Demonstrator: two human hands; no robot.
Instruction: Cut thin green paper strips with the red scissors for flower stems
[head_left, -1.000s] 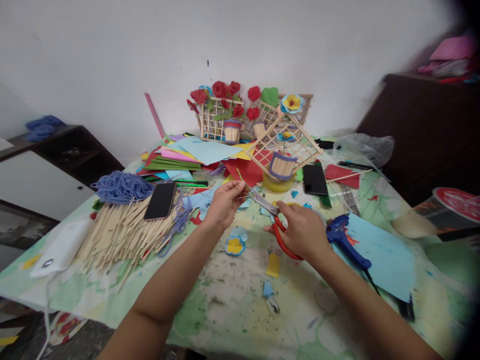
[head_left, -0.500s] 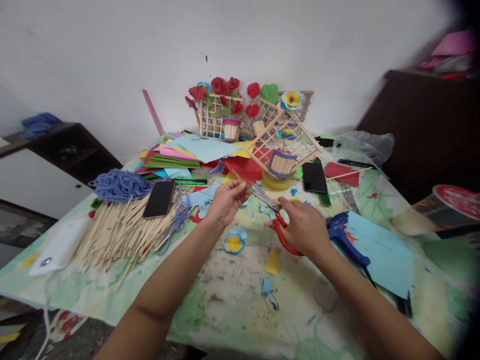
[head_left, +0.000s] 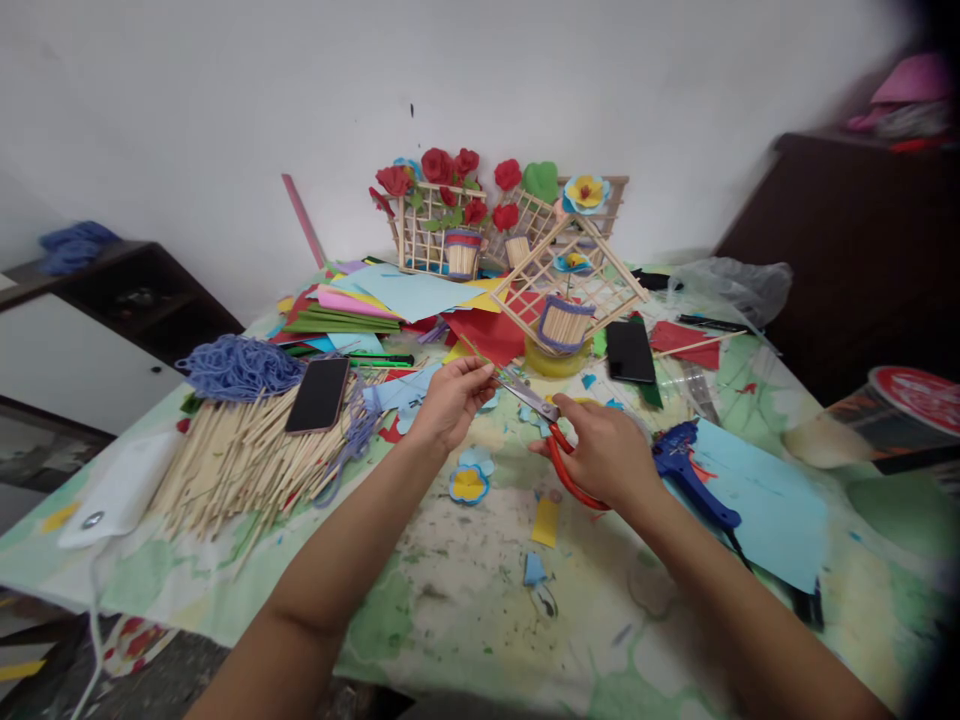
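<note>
My right hand [head_left: 611, 450] grips a pair of scissors [head_left: 536, 400] by the red-orange handles, blades pointing up and left. The blade tips reach the fingertips of my left hand [head_left: 457, 400]. Pinched between my left thumb and fingers is a thin stick [head_left: 472, 350], its far end poking out above them; the rest is hidden by the fingers. On the table just below the hands lies a blue and yellow paper flower [head_left: 469, 484]. A yellow paper strip [head_left: 545, 522] and a blue paper scrap [head_left: 534, 569] lie nearer to me.
Stick trellises with red paper roses [head_left: 437, 167] and a diamond-shaped stick frame [head_left: 517, 290] stand at the back. Left are bamboo sticks [head_left: 225, 460], a phone [head_left: 318, 396] and purple yarn [head_left: 240, 368]. A blue glue gun [head_left: 694, 480] lies on light-blue paper [head_left: 780, 510] at right.
Very little differs. Both hands keep their hold, with the scissor tips still at my left fingertips; the view has shifted slightly.
</note>
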